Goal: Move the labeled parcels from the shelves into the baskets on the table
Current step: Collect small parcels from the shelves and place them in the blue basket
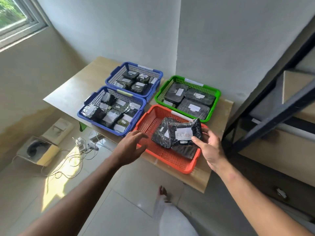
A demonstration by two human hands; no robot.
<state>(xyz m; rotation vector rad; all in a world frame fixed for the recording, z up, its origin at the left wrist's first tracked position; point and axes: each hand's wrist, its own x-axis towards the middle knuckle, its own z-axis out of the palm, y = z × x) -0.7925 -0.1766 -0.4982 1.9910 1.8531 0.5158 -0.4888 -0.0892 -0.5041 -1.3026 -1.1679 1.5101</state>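
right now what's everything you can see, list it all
table: one, light wood, against the wall corner
blue baskets: two, left side of table, both holding small dark parcels with white labels
green basket: one, far right, holding large black parcels
orange basket: one, near right, holding black parcels
labelled parcel: one, black with a white label, over the orange basket, gripped by the right hand
shelf unit: one, dark frame, right edge
cardboard box: one, tan, open, on the floor at left
cables: white tangle, on the floor
window: one, top left
left hand: open, empty, at the orange basket's left rim
right hand: holding the labelled parcel
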